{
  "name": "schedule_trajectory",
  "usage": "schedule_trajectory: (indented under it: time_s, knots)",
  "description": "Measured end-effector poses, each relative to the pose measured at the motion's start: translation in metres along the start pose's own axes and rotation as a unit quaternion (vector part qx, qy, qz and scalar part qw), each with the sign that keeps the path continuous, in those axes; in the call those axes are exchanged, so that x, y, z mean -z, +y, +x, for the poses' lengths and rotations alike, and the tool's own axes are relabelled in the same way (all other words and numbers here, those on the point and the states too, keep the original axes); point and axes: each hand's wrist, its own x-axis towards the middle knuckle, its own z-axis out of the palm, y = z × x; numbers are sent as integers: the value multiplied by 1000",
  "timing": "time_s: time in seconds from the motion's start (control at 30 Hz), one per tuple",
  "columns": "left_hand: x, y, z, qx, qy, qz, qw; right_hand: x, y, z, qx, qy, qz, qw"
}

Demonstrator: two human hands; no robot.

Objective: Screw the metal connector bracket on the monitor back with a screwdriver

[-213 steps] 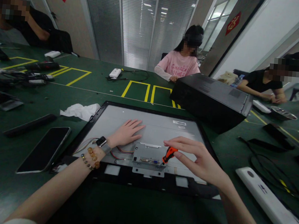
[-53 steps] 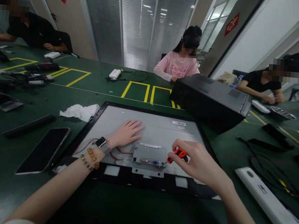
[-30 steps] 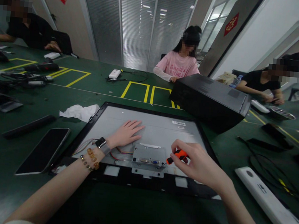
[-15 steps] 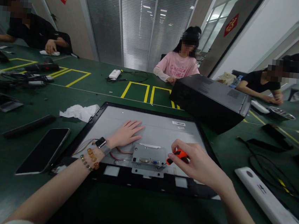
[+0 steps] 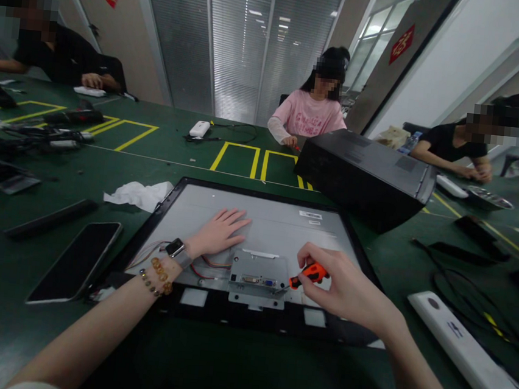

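An opened monitor panel (image 5: 275,226) lies flat before me, its grey metal back up inside a black frame. My left hand (image 5: 219,233) rests on that back, fingers spread, holding nothing. In my right hand (image 5: 336,281) is an orange and black screwdriver (image 5: 311,275), gripped between thumb and fingers. Its shaft slants down left to the lower right edge of a metal bracket (image 5: 259,268) with a white and a blue video port. Whether the tip sits in a screw is too small to tell. Thin coloured wires (image 5: 201,268) run left from the bracket.
A smartphone (image 5: 76,262) and a crumpled tissue (image 5: 137,195) lie to the left. Behind the panel's right corner stands a large black case (image 5: 365,174). A white power bank-like device (image 5: 460,345) and black cables (image 5: 474,295) are on the right. Several co-workers sit around the green table.
My right fingers have shifted on the screwdriver handle, showing more of it. My left hand stays still. The co-worker opposite has moved a hand slightly left, with something red at it.
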Motion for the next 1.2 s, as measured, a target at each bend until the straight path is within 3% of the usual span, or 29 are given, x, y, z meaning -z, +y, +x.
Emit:
schedule_trajectory:
  time_s: [0.53,1.2]
  knots:
    - [0,0,0,1,-5,6,1000,0,2,0,-15,-8,-40,999]
    - [1,0,0,0,-3,13,1000,0,1,-2,-10,-17,-3,1000]
